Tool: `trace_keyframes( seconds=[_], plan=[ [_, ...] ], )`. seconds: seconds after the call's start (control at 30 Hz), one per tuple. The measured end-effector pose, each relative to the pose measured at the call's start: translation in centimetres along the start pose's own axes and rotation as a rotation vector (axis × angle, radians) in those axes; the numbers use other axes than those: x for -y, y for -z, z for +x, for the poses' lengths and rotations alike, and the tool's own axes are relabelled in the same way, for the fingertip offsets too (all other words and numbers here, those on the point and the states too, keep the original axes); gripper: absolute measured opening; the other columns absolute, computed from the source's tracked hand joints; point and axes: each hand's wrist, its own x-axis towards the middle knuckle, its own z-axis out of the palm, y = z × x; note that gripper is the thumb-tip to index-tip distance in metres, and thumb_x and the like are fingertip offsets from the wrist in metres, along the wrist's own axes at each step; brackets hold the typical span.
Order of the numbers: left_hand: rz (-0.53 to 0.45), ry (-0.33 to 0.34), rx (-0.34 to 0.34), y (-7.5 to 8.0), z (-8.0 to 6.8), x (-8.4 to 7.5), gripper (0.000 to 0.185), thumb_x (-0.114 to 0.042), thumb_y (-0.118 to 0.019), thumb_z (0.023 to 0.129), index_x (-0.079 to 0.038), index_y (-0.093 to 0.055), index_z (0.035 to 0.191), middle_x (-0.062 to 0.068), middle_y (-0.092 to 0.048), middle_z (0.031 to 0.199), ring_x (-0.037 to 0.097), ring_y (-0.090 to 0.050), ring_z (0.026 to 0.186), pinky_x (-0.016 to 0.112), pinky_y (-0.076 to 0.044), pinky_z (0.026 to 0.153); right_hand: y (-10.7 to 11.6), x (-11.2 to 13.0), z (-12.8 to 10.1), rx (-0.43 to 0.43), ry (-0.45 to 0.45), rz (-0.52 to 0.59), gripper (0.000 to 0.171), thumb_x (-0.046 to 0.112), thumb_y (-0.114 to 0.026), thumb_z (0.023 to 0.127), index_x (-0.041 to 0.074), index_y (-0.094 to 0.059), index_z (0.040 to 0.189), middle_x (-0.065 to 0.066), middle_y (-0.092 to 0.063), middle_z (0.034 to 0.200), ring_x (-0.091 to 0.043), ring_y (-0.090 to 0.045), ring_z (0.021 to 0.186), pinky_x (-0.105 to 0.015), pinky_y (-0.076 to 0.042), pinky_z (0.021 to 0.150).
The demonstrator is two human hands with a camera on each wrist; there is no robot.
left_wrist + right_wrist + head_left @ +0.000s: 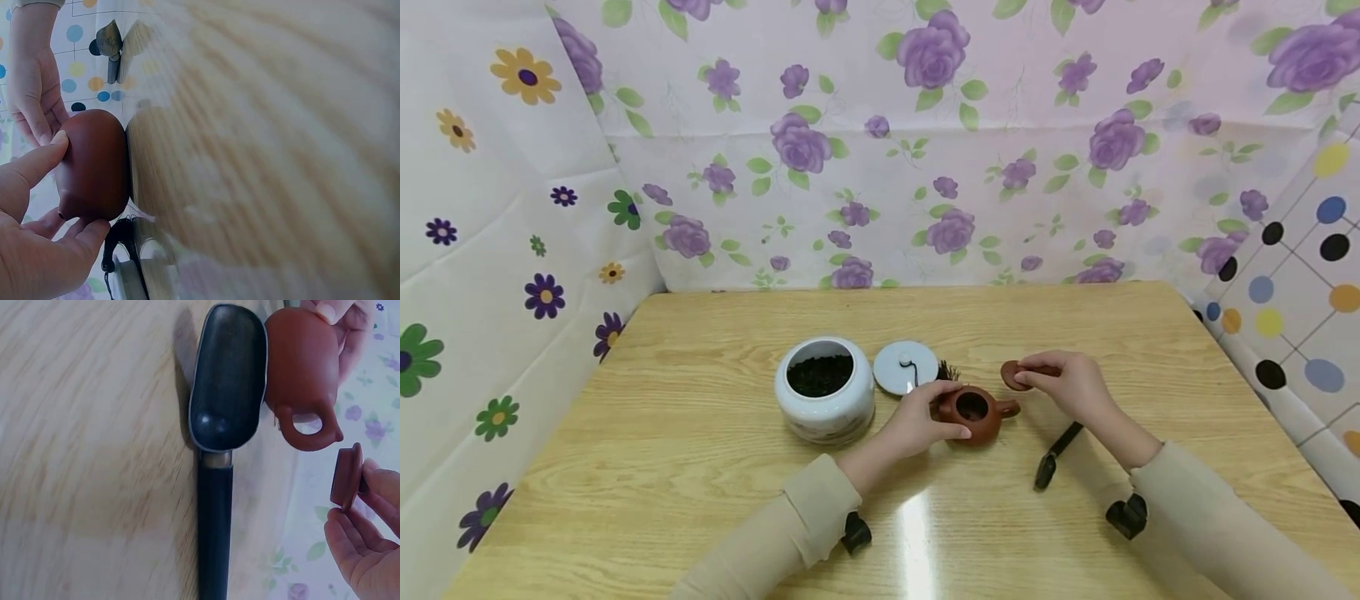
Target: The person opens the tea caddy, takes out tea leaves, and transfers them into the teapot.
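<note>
Wooden table (700, 467), left hand (917, 421) gripping teapot (973, 412), right hand (1071, 387) pinching lid (1017, 375), tea jar (825, 400), scoop (1054, 457) nearby

The white jar (825, 398) and its flat lid (906, 367) are sitting close on the left of the teapot (973, 413). A black scoop (1057, 455) is lying near its right. Bare table (700, 500) is lying in front.

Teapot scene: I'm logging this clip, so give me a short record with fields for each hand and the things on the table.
left hand: holds the brown teapot by its body
right hand: pinches the teapot lid, lifted off
teapot: open, standing on the wooden table
white jar: open, dark tea leaves inside
jar lid: lying flat beside the jar
black scoop: lying on the table, untouched
</note>
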Motion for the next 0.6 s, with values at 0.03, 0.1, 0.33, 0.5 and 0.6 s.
trace_keyframes(
  seconds=[0.03,0.1,0.33,0.5,0.6],
  plan=[
    [-0.005,0.001,0.0,0.0,0.0,0.0,0.062,-0.015,-0.076,0.075,-0.01,-0.05,0.131,0.008,-0.055,0.127,0.023,-0.053,0.115,0.035,-0.046,0.095,0.0,0.1,0.0,-0.002,0.002,0.006,0.026,0.023,-0.067,0.084,0.007,-0.07,0.104,-0.015,-0.069,0.103,-0.028,-0.065,0.09,-0.036,-0.056,0.07],
    [-0.012,0.003,0.0,0.0,0.0,0.0,0.061,-0.015,-0.076,0.075,-0.01,-0.051,0.13,0.008,-0.055,0.126,0.022,-0.054,0.113,0.034,-0.047,0.094,0.0,0.4,-0.1,-0.001,0.002,0.023,0.026,0.024,-0.067,0.084,0.008,-0.07,0.104,-0.015,-0.069,0.102,-0.027,-0.065,0.09,-0.033,-0.056,0.069],
    [0.005,0.001,-0.003,0.0,-0.1,-0.1,0.062,-0.015,-0.076,0.075,-0.009,-0.049,0.131,0.008,-0.056,0.126,0.022,-0.054,0.113,0.032,-0.047,0.093,-0.4,1.2,-0.5,0.004,0.022,0.053,0.025,0.022,-0.068,0.083,0.008,-0.071,0.104,-0.014,-0.069,0.103,-0.024,-0.066,0.088,-0.022,-0.054,0.066],
    [-0.007,-0.016,-0.003,0.0,-0.1,0.0,0.062,-0.013,-0.075,0.076,-0.006,-0.048,0.132,0.011,-0.056,0.126,0.023,-0.055,0.112,0.031,-0.048,0.093,-0.7,1.8,-0.8,0.007,0.058,0.064,0.024,0.022,-0.068,0.082,0.009,-0.071,0.102,-0.013,-0.069,0.103,-0.022,-0.066,0.086,-0.02,-0.054,0.065],
    [-0.01,-0.02,-0.004,0.0,-0.1,0.0,0.063,-0.013,-0.075,0.076,-0.005,-0.048,0.132,0.011,-0.056,0.126,0.022,-0.056,0.111,0.031,-0.048,0.092,-1.0,2.1,-1.1,0.018,0.075,0.081,0.023,0.022,-0.069,0.082,0.009,-0.072,0.102,-0.013,-0.069,0.104,-0.022,-0.066,0.087,-0.018,-0.054,0.066]
  ],
)
